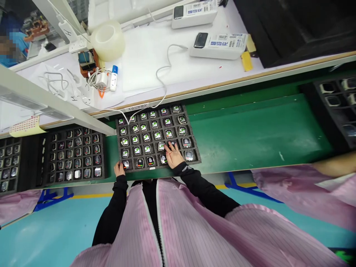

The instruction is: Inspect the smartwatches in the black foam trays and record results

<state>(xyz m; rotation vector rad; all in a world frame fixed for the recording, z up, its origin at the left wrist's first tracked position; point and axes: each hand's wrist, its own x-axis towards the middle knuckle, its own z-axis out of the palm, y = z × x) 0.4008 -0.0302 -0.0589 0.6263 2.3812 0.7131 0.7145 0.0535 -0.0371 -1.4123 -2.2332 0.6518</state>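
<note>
A dark foam tray (178, 169) lies in front of me, its compartments holding several square smartwatches, many with lit green-and-white screens. My left hand (119, 169) is closed on the tray's front left corner, fingertips beside a dark-screened watch (126, 164). Over the right part of the tray, my right hand (174, 156) has its fingers spread and stretched out. Its fingertips touch a watch (172, 144) in the second row from the front and partly hide it. Just left of those fingertips is a lit watch (161, 146). Another watch (163, 159) sits by the palm.
More watch trays stand at the left (103, 159) and right (319, 107) on the green bench (258, 126). The white shelf above holds a tape roll (108, 40), a marker (114, 78), cables and two white devices (218, 46). A co-worker's arm (333, 165) reaches in at right.
</note>
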